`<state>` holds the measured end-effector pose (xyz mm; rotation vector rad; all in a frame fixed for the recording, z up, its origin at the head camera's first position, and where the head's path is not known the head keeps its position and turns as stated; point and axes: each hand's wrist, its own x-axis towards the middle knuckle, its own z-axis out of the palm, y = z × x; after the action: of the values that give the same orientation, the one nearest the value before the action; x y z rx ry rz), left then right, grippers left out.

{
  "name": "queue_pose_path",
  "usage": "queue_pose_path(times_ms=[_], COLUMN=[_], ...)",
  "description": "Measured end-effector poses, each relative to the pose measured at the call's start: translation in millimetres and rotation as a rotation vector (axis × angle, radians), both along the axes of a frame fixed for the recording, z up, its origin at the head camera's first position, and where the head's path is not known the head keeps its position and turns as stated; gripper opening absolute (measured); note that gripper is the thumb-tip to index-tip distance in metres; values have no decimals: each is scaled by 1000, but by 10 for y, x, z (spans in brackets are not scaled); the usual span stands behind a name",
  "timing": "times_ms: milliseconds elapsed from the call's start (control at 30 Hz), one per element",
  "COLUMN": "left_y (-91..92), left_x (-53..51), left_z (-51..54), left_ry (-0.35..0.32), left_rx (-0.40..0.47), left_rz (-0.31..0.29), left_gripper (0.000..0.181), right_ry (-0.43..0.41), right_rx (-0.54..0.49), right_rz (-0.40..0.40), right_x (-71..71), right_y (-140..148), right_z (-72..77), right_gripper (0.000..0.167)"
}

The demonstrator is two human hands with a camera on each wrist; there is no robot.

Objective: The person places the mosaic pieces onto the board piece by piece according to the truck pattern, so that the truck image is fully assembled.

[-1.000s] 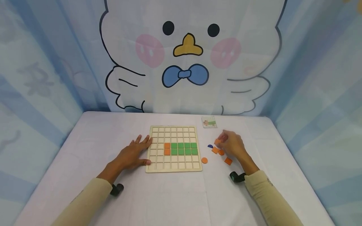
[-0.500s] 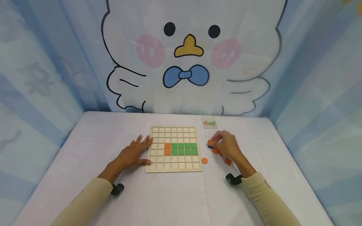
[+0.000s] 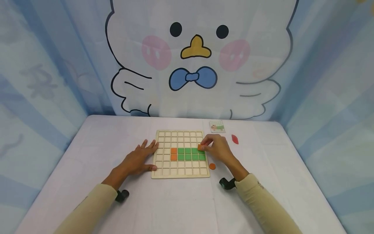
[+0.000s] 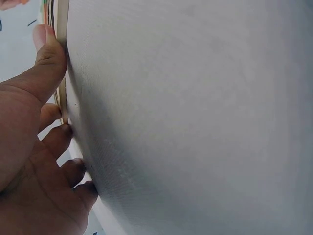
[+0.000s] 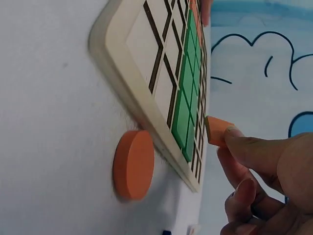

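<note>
My right hand (image 3: 219, 149) pinches an orange square tile (image 3: 200, 147) between thumb and fingertips. It holds the tile just above the right side of a wooden grid board (image 3: 181, 177), tilted in the right wrist view. Green tiles (image 3: 188, 154) fill two rows of the grid, with two orange tiles (image 3: 173, 154) at their left end. My left hand (image 3: 137, 161) lies spread against the board's left edge, thumb and fingers touching it in the left wrist view. An orange disc (image 5: 134, 166) rests on the table beside the board's right edge.
A small picture card (image 3: 217, 126) lies behind the right hand. A red leaf-shaped piece (image 3: 235, 139) sits to the right of that hand. The other loose pieces are mostly hidden by the right hand and arm. A printed curtain (image 3: 193, 97) stands behind the table.
My right hand has carried the orange square tile left from the loose pieces to over the board. A red piece has come into sight behind it. The left hand stays put.
</note>
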<state>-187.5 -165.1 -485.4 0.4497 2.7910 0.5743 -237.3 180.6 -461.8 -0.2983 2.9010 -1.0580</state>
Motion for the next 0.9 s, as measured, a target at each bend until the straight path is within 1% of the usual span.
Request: queue_pose_path(times_ms=[267,467,700,900], left_y=[-6,-14,-10,-20], left_x=[1,3,-3,0], left_z=[-14,-11,-12,-8], left_ry=[-7,7,-1,6], left_rx=[1,8,8,1], left_rz=[4,-3,3,3], left_gripper=[104,104,104,103], right_ry=[17,26,33,53], right_rx=[-25,-26,-34,-53], right_rz=[38,51,68,68], right_x=[-19,-33,-59,-78], right_y=[-278,-464,-632,-736], right_z=[8,20,-13,-73], right_gripper=[10,8,7,7])
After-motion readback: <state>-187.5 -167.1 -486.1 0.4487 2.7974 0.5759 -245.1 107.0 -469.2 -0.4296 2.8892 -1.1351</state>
